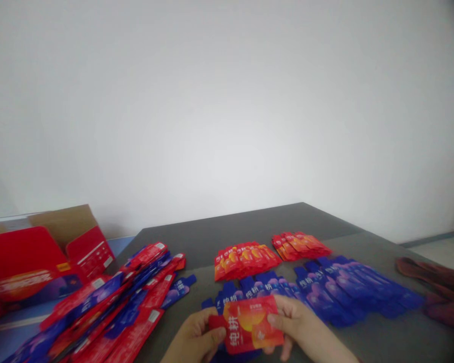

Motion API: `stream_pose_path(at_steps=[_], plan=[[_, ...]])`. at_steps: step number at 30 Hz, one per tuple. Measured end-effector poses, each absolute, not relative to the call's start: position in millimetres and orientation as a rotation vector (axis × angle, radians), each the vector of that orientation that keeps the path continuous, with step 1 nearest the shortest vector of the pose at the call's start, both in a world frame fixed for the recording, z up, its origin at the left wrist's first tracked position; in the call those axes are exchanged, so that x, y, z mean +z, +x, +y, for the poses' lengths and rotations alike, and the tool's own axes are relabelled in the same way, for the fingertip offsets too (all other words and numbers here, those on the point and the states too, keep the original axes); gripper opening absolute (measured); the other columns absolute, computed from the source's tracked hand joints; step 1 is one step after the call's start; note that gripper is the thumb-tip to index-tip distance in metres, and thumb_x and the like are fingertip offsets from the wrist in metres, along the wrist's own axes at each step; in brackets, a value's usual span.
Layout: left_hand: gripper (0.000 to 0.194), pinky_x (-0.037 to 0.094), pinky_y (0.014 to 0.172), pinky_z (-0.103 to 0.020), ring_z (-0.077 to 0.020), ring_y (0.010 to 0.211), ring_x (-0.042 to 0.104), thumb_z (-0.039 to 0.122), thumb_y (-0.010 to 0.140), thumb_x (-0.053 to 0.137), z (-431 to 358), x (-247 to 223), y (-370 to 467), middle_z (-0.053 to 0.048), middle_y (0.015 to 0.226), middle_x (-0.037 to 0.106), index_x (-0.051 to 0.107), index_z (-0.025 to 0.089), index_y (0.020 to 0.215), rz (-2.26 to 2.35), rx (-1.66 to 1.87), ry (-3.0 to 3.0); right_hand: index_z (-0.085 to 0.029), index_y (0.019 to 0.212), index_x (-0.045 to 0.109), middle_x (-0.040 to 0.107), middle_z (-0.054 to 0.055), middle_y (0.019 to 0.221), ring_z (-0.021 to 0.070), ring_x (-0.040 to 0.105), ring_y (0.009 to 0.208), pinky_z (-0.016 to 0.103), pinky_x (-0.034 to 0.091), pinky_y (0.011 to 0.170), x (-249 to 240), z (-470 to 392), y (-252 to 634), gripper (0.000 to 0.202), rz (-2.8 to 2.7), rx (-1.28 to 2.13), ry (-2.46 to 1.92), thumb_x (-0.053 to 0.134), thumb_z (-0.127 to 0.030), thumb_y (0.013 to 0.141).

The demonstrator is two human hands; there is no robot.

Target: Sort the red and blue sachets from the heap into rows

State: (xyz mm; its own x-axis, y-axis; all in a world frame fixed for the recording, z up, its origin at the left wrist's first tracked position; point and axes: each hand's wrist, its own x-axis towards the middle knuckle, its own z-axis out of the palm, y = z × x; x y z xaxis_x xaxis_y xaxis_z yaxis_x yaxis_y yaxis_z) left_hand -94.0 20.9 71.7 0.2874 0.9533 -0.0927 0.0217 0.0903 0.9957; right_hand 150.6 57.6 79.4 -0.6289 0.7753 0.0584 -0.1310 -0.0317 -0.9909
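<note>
My left hand [200, 335] pinches the left end of a flat red and orange printed packet [245, 325], where a narrow tab sticks out. The right end of the same packet is gripped by my right hand [293, 322], thumb on top and fingers mostly behind. Its printed front, with white lettering, faces me sideways. Just beyond and partly under it lie overlapping blue packets [265, 287]. Farther back, red packets [245, 257] rest in a fanned row.
Another fan of red packets [300, 244] and more blue packets [355, 290] lie to the right on the dark grey table [227, 229]. At left are a mixed pile of red and blue packets [132, 302] and an open red carton [26, 257]. Dark reddish-brown items [439, 282] lie far right.
</note>
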Motion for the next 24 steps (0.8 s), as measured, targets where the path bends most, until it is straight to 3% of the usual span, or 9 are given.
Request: stream_pose_path(at_steps=[4,8,11,15,19,24], plan=[[0.051,0.015,0.040,-0.018,-0.0032,0.037,0.029,0.061,0.055,0.077,18,74,-92,0.010,0.044,0.041,0.048,0.020,0.064,1.043,1.017,1.116,-0.017,0.083,0.062,0.065,0.000,0.067,0.0095,0.058,0.052,0.016,0.046,0.044,75,56,147,0.039,-1.553,1.704,-0.746,0.069,-0.053,0.071],[0.047,0.026,0.045,-0.019,-0.0080,0.047,0.044,0.059,0.057,0.076,19,80,-87,0.006,0.050,0.048,0.053,0.019,0.066,1.117,1.046,1.016,-0.017,0.082,0.059,0.058,-0.004,0.057,0.0057,0.044,0.037,0.015,0.031,0.034,80,52,141,0.040,-1.564,1.664,-0.847,0.063,-0.057,0.074],[0.047,0.023,0.042,-0.019,-0.0059,0.041,0.036,0.061,0.059,0.072,31,81,-88,0.009,0.046,0.041,0.050,0.020,0.065,1.180,1.099,1.090,-0.019,0.094,0.059,0.055,-0.006,0.057,0.0045,0.037,0.035,0.017,0.024,0.034,92,64,142,0.037,-1.616,1.550,-0.887,0.063,-0.051,0.075],[0.043,0.014,0.038,-0.019,-0.0042,0.034,0.022,0.059,0.065,0.062,49,82,-95,0.013,0.046,0.040,0.052,0.021,0.083,1.353,1.245,1.190,-0.020,0.106,0.060,0.053,-0.007,0.055,0.0064,0.037,0.036,0.019,0.026,0.036,104,112,155,0.035,-1.577,1.333,-1.020,0.059,-0.042,0.078],[0.042,0.014,0.035,-0.019,-0.0054,0.032,0.023,0.057,0.068,0.053,53,78,-101,0.011,0.047,0.043,0.051,0.021,0.090,1.439,1.265,1.209,-0.018,0.114,0.060,0.047,-0.007,0.045,0.0111,0.041,0.036,0.022,0.030,0.038,97,170,163,0.035,-1.617,1.118,-1.277,0.047,-0.034,0.086],[0.041,0.016,0.036,-0.019,-0.0061,0.035,0.026,0.057,0.073,0.052,51,63,-105,0.010,0.050,0.044,0.053,0.021,0.092,1.455,1.263,1.288,-0.011,0.122,0.055,0.056,-0.002,0.051,0.0145,0.051,0.041,0.025,0.040,0.043,78,205,146,0.039,-1.632,1.028,-1.383,0.038,-0.027,0.090]])
